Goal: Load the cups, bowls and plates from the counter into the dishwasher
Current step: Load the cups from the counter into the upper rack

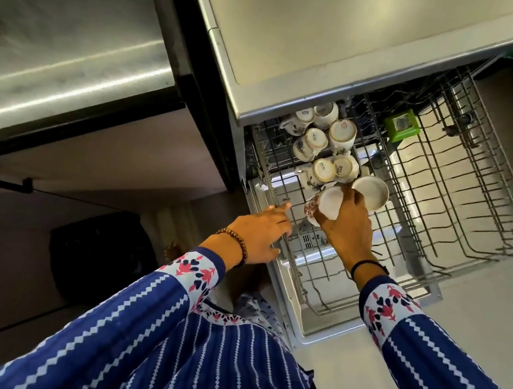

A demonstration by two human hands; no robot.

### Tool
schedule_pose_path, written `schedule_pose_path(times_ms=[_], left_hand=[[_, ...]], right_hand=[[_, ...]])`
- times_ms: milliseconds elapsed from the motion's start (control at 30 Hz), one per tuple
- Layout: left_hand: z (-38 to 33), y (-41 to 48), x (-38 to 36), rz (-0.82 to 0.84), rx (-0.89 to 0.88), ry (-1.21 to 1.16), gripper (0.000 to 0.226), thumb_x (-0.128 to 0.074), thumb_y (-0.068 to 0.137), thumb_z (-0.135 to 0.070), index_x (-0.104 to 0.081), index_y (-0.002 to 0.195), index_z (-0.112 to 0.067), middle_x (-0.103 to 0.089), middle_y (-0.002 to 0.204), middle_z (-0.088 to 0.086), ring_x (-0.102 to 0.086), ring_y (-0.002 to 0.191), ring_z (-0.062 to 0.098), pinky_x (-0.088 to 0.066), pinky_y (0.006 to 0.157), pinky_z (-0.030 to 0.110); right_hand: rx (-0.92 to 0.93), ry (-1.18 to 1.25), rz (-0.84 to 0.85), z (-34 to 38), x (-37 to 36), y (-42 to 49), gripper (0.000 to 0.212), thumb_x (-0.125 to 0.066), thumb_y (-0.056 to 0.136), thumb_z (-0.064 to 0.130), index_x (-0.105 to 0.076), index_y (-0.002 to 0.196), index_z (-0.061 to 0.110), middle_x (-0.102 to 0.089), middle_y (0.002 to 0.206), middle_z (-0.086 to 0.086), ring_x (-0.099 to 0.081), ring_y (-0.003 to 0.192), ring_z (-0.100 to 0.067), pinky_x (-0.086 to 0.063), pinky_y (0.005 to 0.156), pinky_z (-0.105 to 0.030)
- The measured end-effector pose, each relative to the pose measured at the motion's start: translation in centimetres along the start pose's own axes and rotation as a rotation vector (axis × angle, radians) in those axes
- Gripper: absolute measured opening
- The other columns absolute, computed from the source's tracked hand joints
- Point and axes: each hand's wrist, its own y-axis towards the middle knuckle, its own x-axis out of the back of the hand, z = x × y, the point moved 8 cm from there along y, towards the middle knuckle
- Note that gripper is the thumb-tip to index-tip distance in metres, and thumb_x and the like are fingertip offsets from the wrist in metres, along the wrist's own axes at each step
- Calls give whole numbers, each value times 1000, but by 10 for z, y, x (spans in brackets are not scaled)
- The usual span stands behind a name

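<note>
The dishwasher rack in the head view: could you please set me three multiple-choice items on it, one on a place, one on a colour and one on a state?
1. Where do the upturned cups stand?
A. In the rack, at its end nearest the counter
B. On the floor
C. In a sink
2. What colour is the plastic piece on the rack?
A. Red
B. Green
C. Blue
3. What is the right hand doing?
A. Hanging idle
B. Pressing flat on the counter
C. Gripping a patterned cup

Key: 1 A, their bases face up among its wires; 2 B, it is bright green; 3 C, its fingers curl round the cup.
</note>
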Motion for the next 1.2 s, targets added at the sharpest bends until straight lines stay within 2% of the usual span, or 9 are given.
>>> schedule_pose_path(times_ms=[133, 233, 433, 533, 633, 767, 933, 1133, 1200], left_hand=[[1, 3, -1, 9, -34, 38, 47, -58, 92, -26, -47, 137, -18, -32, 154, 4, -9, 149, 17, -17, 118, 32], [2, 0, 5, 31, -12, -1, 51, -57, 92, -31, -44, 140, -21, -36, 152, 4, -25, 144, 21, -30, 115, 39], [-2, -20, 60, -99, 31, -69, 48, -54, 94, -26, -44, 140, -18, -47, 143, 6, -43, 132, 23, -40, 106, 39], [-2, -39, 95, -237, 42, -87, 41, -54, 94, -27, -51, 134, -19, -54, 135, 3, -50, 124, 22, -45, 101, 39], [-3, -64, 128, -390, 36, -5, 30, -50, 97, -31, -56, 125, -21, -61, 120, 0, -57, 110, 21, -52, 86, 39], [1, -106, 163, -594, 46, 184, 25, -44, 97, -27, -56, 118, -22, -64, 108, -2, -60, 97, 21, -55, 66, 42], [28, -156, 208, -836, 177, 77, 24, -44, 98, -33, -57, 117, -26, -65, 107, -4, -62, 95, 17, -55, 72, 39], [81, -198, 265, -1037, 318, -101, 23, -54, 93, -32, -62, 115, -30, -70, 104, -12, -65, 98, 13, -50, 71, 29], [106, -209, 282, -1073, 331, -153, 21, -57, 92, -30, -63, 112, -28, -71, 100, -11, -66, 96, 14, -54, 71, 31]], right_hand=[[-16, -54, 18, 5, 5, -8, 70, -76, 86, 32, -42, 139, 2, -46, 140, -18, -58, 115, -44, -54, 84, -51], [-9, -102, 45, 13, 7, -19, 61, -73, 88, 29, -46, 136, 2, -47, 136, -17, -57, 114, -41, -54, 85, -49], [107, 220, 52, 57, 26, -47, 39, -72, 89, 25, -59, 122, 9, -57, 121, -8, -62, 102, -24, -55, 84, -40], [162, 298, 42, 91, 40, -59, 35, -71, 91, 27, -61, 121, 12, -61, 112, -1, -63, 92, -14, -48, 70, -11], [264, 342, 30, 126, 55, -68, 31, -70, 92, 28, -62, 119, 14, -66, 108, 0, -64, 88, -10, -45, 68, -3], [395, 374, 30, 169, 73, -77, 30, -70, 93, 32, -64, 117, 16, -69, 107, 5, -64, 93, -3, -48, 76, -5], [525, 392, 31, 228, 97, -76, 27, -71, 92, 31, -66, 114, 16, -70, 103, 8, -66, 93, 1, -53, 81, -12], [615, 454, 62, 318, 107, -62, 24, -72, 91, 32, -65, 112, 24, -67, 101, 16, -63, 90, 12, -52, 75, -7], [645, 467, 75, 352, 104, -55, 24, -71, 91, 33, -64, 113, 26, -66, 100, 18, -64, 91, 11, -57, 79, -15]])
